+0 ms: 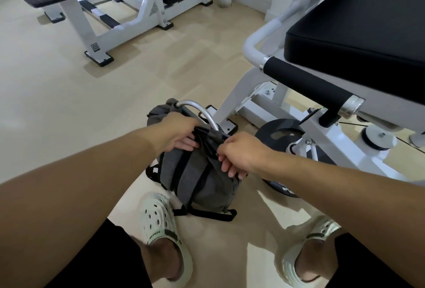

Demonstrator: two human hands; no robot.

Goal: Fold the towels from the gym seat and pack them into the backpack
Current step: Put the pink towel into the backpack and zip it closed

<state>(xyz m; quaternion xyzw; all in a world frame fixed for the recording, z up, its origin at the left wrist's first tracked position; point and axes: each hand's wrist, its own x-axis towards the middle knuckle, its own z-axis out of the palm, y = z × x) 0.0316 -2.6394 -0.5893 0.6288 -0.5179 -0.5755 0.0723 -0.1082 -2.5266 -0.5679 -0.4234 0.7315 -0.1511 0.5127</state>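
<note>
Grey backpack [195, 177] sits on the floor [69, 108] just past the white clogs [161, 225], leaning against a curved metal bar [202, 110] at its 12 o'clock. Left hand [181, 133] is curled over the bag's top edge, fingers clamped on fabric. Right hand [239, 154] pinches the top at 3 o'clock, fingers closed on it. Black gym seat [358, 34] sits up at 2 o'clock.

The backpack [202, 179] is matt grey woven cloth with black webbing straps. The gym seat [358, 34] pad looks smooth, faintly glossy black vinyl; the clogs [161, 223] are perforated pale plastic.
</note>
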